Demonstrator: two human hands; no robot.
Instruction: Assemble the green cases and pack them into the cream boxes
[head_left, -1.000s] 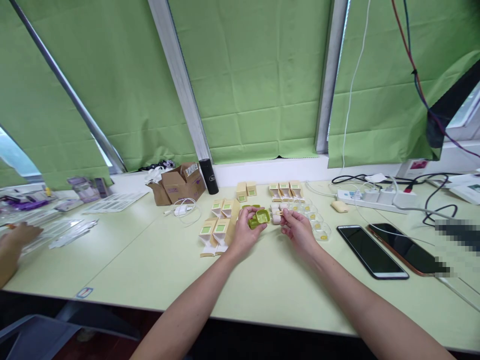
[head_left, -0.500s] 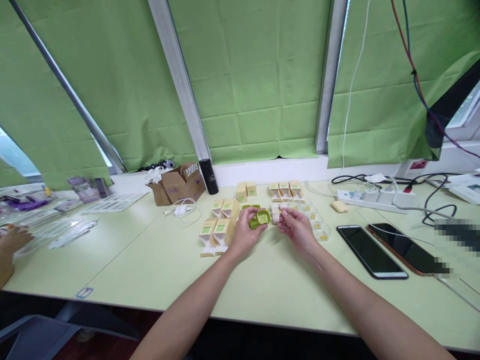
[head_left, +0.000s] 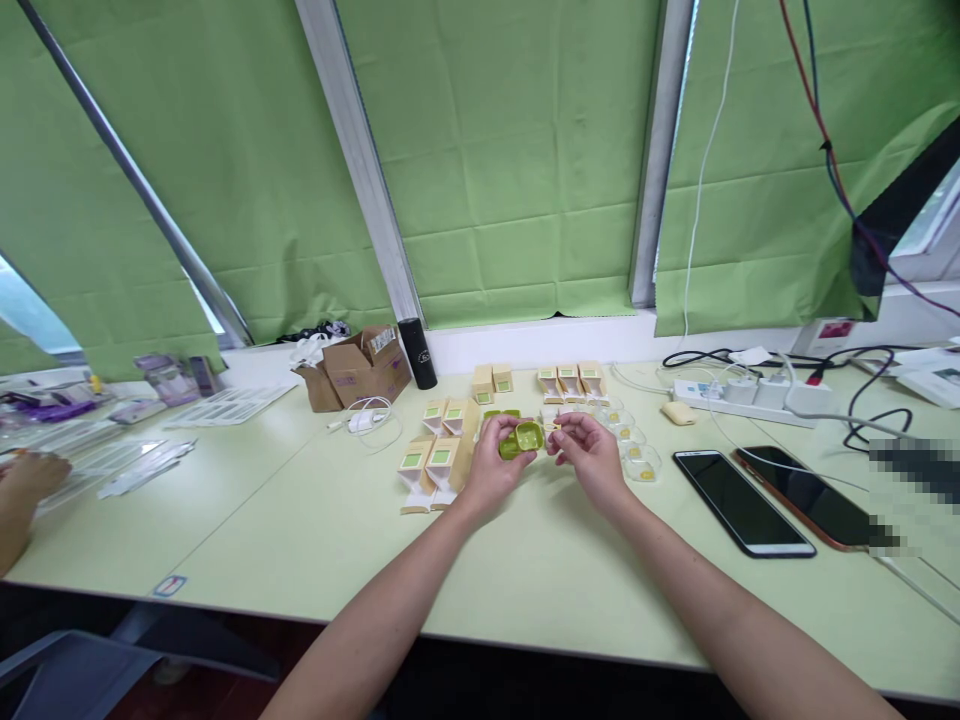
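My left hand (head_left: 489,462) is closed round a small green case (head_left: 523,438) with its lid open, held just above the pale green table (head_left: 300,530). My right hand (head_left: 589,455) is right beside it, its fingers pinched on a tiny pale piece at the case's right edge; what the piece is I cannot make out. Tan and green small boxes (head_left: 431,460) stand to the left of my left hand. Several clear blister cups (head_left: 637,455) lie to the right of my right hand.
More small boxes (head_left: 570,380) line the back. A brown carton (head_left: 360,375) and a black cylinder (head_left: 417,352) stand at back left. Two phones (head_left: 742,505) and a power strip (head_left: 750,395) with cables lie right. Another person's hand (head_left: 26,480) rests at far left by clear trays (head_left: 112,460).
My right hand has moved left, closing up to the green case. The other person's hand at far left has shifted slightly.
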